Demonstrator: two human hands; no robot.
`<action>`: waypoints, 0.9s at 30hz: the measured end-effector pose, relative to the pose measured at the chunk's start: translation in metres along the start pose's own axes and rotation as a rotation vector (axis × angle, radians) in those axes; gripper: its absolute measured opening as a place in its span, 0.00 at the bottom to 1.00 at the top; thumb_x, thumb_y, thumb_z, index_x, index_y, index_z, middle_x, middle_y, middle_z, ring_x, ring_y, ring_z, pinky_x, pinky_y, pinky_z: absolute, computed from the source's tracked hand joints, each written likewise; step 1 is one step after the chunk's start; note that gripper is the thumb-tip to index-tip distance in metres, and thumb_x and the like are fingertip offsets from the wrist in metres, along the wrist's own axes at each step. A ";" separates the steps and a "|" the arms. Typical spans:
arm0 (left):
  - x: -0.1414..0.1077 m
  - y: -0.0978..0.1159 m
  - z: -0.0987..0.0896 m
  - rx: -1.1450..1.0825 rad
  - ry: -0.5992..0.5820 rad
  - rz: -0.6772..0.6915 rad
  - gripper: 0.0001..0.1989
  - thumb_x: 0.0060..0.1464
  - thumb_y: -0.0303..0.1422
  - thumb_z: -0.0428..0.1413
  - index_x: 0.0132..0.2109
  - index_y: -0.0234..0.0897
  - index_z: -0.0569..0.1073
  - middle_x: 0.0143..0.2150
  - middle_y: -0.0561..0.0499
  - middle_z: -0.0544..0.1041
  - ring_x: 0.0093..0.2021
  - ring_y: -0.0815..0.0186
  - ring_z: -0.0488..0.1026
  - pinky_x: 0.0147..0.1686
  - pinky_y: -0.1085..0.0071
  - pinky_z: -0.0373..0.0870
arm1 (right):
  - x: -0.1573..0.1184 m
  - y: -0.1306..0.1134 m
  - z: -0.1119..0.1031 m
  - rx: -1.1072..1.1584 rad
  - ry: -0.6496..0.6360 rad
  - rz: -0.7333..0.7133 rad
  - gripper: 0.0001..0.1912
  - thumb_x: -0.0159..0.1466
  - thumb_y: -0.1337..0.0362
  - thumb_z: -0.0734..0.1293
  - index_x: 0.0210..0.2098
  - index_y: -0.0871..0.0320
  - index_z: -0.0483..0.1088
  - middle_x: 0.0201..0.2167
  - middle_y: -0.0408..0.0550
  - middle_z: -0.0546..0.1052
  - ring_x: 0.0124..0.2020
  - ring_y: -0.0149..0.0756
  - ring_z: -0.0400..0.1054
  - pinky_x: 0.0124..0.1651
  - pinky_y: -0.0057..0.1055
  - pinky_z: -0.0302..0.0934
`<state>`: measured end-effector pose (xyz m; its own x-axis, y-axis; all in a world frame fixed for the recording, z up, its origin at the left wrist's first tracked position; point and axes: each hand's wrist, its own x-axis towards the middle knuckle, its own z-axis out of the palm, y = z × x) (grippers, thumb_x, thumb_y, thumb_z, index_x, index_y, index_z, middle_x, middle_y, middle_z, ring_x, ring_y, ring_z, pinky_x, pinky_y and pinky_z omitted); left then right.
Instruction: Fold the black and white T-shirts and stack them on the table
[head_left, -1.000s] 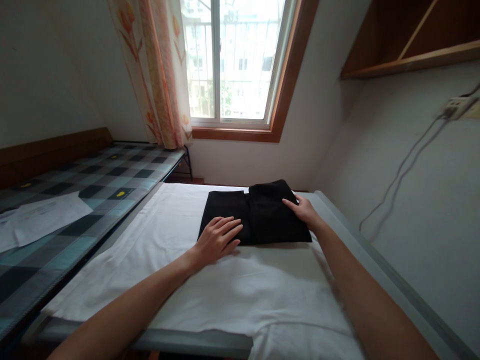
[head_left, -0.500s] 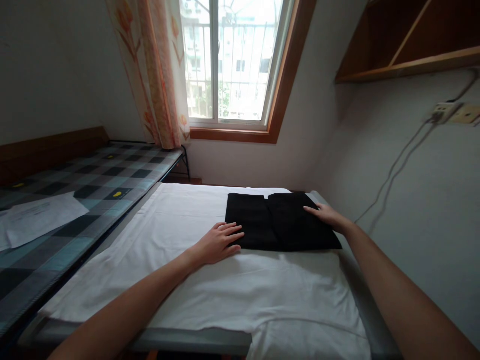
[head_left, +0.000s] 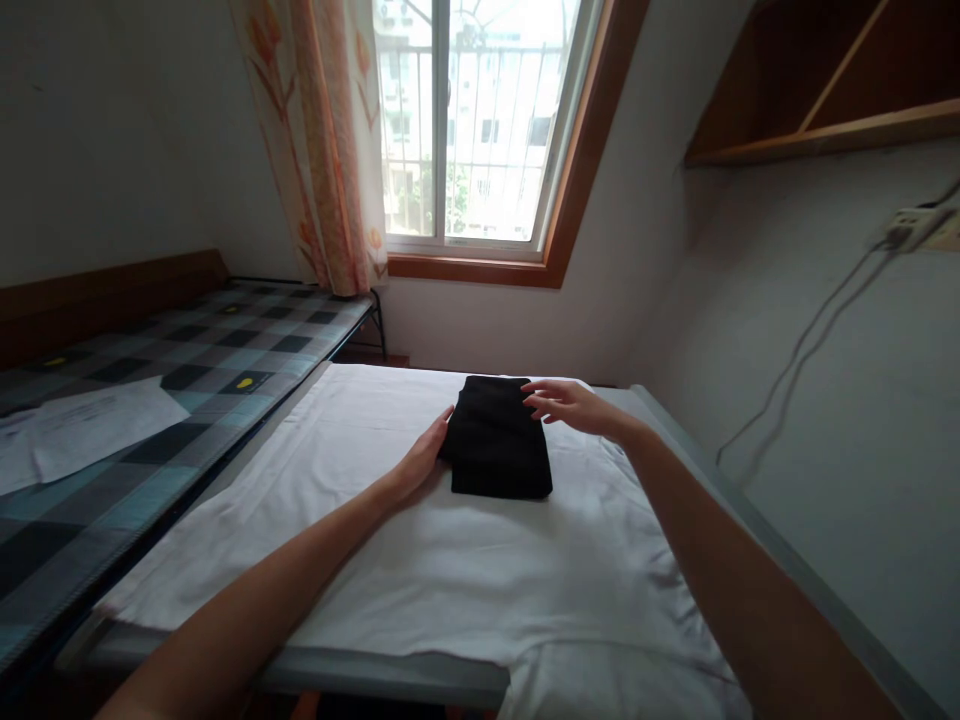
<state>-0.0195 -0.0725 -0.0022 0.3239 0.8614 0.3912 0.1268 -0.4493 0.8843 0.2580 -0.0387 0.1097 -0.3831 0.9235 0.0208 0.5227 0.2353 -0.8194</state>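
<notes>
A folded black garment (head_left: 499, 440) lies as a compact rectangle on a spread white shirt (head_left: 480, 570). At its left edge, my left hand (head_left: 420, 462) rests with the fingers stretched along the side; part of that hand is hidden by the black cloth. My right hand (head_left: 574, 405) is over the garment's far right corner, fingers apart and slightly bent, holding nothing. One sleeve of the shirt hangs down at the near edge. What kind of garment the black one is cannot be made out.
The shirt covers a grey-edged table (head_left: 390, 672). To the left is a bed with a checked mattress (head_left: 292, 345), papers (head_left: 112, 425) lying on it. A window (head_left: 487, 120) with a curtain (head_left: 326, 150) is ahead. A wall shelf (head_left: 825, 140) and hanging cable (head_left: 799, 360) are on the right.
The black garment's right half has been folded over to the left, making it about half as wide. My right hand has moved left with it; my left hand has shifted slightly left to its edge.
</notes>
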 end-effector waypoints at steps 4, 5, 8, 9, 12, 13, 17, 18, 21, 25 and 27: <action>0.001 0.001 0.000 -0.077 0.003 -0.130 0.26 0.59 0.46 0.55 0.61 0.39 0.70 0.54 0.45 0.77 0.52 0.58 0.74 0.50 0.63 0.73 | 0.010 0.038 0.024 -0.271 0.273 -0.027 0.19 0.63 0.58 0.66 0.51 0.59 0.74 0.49 0.57 0.78 0.50 0.46 0.72 0.56 0.45 0.64; 0.000 0.003 0.000 -0.069 0.003 -0.138 0.27 0.56 0.45 0.58 0.59 0.37 0.72 0.53 0.45 0.77 0.51 0.58 0.74 0.50 0.63 0.73 | 0.013 0.046 0.029 -0.294 0.319 -0.018 0.20 0.64 0.58 0.65 0.52 0.59 0.73 0.51 0.57 0.77 0.52 0.47 0.71 0.57 0.47 0.62; -0.002 0.011 0.003 -0.128 0.044 -0.178 0.29 0.52 0.43 0.62 0.59 0.35 0.72 0.49 0.44 0.79 0.47 0.58 0.75 0.46 0.63 0.75 | 0.018 0.060 0.045 -0.289 0.389 0.010 0.23 0.64 0.56 0.64 0.56 0.59 0.70 0.56 0.58 0.73 0.58 0.48 0.66 0.61 0.48 0.58; -0.003 0.014 0.004 -0.172 0.050 -0.203 0.30 0.52 0.43 0.62 0.59 0.35 0.72 0.48 0.44 0.79 0.45 0.59 0.76 0.43 0.64 0.75 | 0.019 0.064 0.049 -0.276 0.399 0.014 0.24 0.64 0.55 0.64 0.57 0.59 0.69 0.58 0.58 0.72 0.59 0.48 0.65 0.62 0.48 0.57; -0.006 0.020 0.007 -0.313 0.054 -0.287 0.31 0.50 0.42 0.64 0.59 0.35 0.72 0.46 0.45 0.80 0.43 0.60 0.77 0.40 0.65 0.77 | 0.021 0.073 0.057 -0.245 0.423 -0.013 0.26 0.64 0.55 0.64 0.58 0.60 0.67 0.59 0.59 0.71 0.61 0.46 0.63 0.64 0.46 0.55; -0.006 0.020 0.008 -0.351 0.052 -0.316 0.31 0.49 0.42 0.65 0.58 0.35 0.72 0.45 0.45 0.80 0.42 0.60 0.77 0.39 0.65 0.77 | 0.020 0.076 0.058 -0.236 0.431 -0.031 0.27 0.63 0.55 0.64 0.59 0.60 0.67 0.59 0.59 0.70 0.61 0.46 0.63 0.64 0.46 0.54; -0.008 0.018 0.009 -0.500 0.023 -0.443 0.29 0.47 0.40 0.67 0.55 0.35 0.75 0.43 0.44 0.81 0.40 0.60 0.78 0.37 0.66 0.78 | 0.015 0.078 0.055 -0.179 0.429 -0.090 0.28 0.63 0.53 0.64 0.60 0.57 0.65 0.59 0.58 0.70 0.61 0.47 0.63 0.61 0.47 0.58; -0.008 0.017 0.009 -0.539 0.026 -0.465 0.28 0.47 0.40 0.67 0.54 0.35 0.76 0.43 0.43 0.81 0.40 0.60 0.78 0.36 0.66 0.78 | 0.013 0.075 0.055 -0.176 0.425 -0.100 0.29 0.63 0.52 0.64 0.60 0.57 0.65 0.60 0.58 0.69 0.61 0.47 0.63 0.61 0.48 0.59; -0.007 0.015 0.008 -0.608 0.066 -0.497 0.26 0.49 0.41 0.66 0.53 0.33 0.77 0.43 0.42 0.81 0.39 0.61 0.78 0.33 0.67 0.78 | -0.001 0.060 0.060 -0.228 0.371 -0.158 0.31 0.63 0.47 0.64 0.61 0.54 0.65 0.63 0.58 0.65 0.64 0.48 0.58 0.64 0.49 0.55; -0.007 0.014 0.007 -0.610 0.080 -0.496 0.27 0.48 0.41 0.66 0.53 0.32 0.76 0.44 0.41 0.80 0.38 0.61 0.78 0.33 0.67 0.78 | -0.031 0.041 0.075 -0.382 0.192 -0.305 0.35 0.61 0.46 0.66 0.64 0.51 0.61 0.68 0.56 0.55 0.69 0.50 0.48 0.67 0.51 0.49; -0.007 0.015 0.007 -0.615 0.084 -0.488 0.28 0.48 0.41 0.66 0.54 0.32 0.76 0.43 0.42 0.81 0.38 0.60 0.78 0.34 0.65 0.78 | -0.046 0.037 0.083 -0.487 0.143 -0.372 0.38 0.60 0.48 0.69 0.66 0.51 0.58 0.70 0.55 0.51 0.71 0.53 0.41 0.67 0.54 0.47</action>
<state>-0.0133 -0.0867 0.0065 0.2905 0.9534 -0.0812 -0.3129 0.1748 0.9336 0.2320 -0.0973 0.0305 -0.5180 0.7767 0.3583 0.6740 0.6286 -0.3881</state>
